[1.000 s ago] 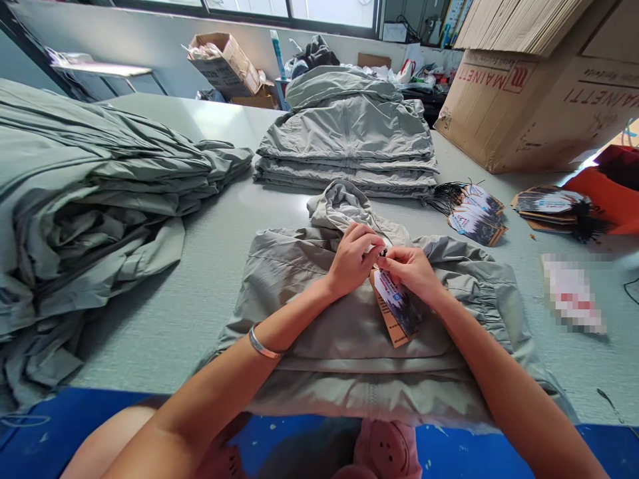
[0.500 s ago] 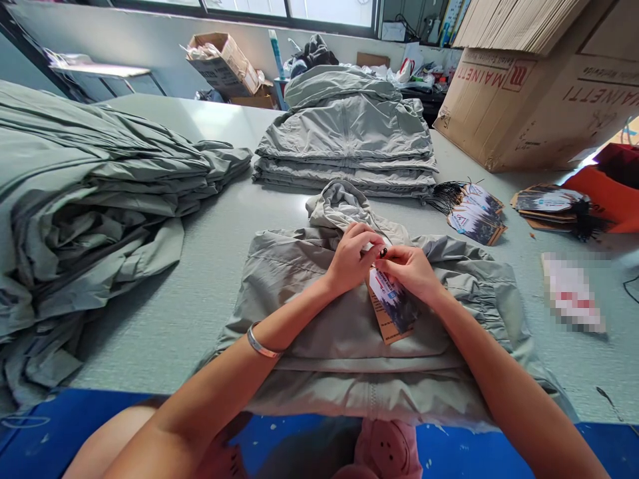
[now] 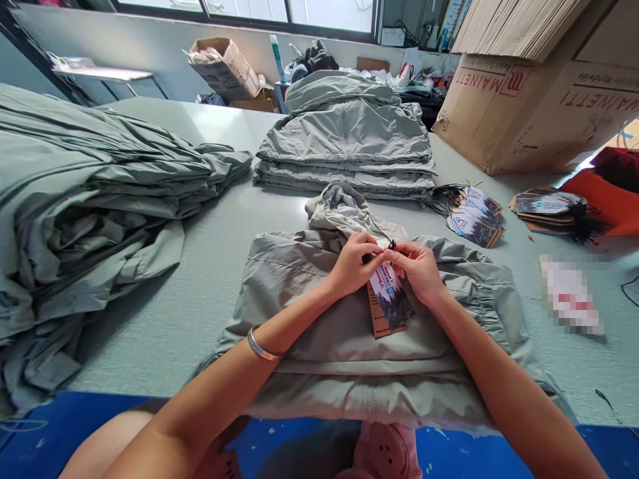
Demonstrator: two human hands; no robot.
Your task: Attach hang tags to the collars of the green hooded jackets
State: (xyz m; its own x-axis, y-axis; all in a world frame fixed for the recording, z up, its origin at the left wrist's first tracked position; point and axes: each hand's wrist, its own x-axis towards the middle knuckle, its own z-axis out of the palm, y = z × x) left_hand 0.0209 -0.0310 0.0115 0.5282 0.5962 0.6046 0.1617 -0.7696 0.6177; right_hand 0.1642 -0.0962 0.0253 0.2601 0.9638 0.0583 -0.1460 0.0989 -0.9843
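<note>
A grey-green hooded jacket point(image 3: 309, 332) lies folded on the table in front of me, its hood toward the far side. Over its neck area my left hand point(image 3: 355, 263) and my right hand point(image 3: 417, 266) meet fingertip to fingertip. Both pinch the black string point(image 3: 392, 245) of a hang tag, and a dark knot or fastener shows just above the fingers. Below them the printed hang tag point(image 3: 392, 296) dangles against the jacket front, with a brown card behind it. The fingertips partly cover the string.
Folded jackets point(image 3: 344, 140) form a stack at the back. More jackets point(image 3: 100, 186) are heaped on the left. Hang tags with black strings point(image 3: 476, 216) lie to the right, beside another tag pile point(image 3: 549, 203). A large cardboard box point(image 3: 529, 113) stands at the back right.
My fingers have shifted on the string, and the black knot now shows above them instead of between them. The tag has swung slightly left and hangs more upright.
</note>
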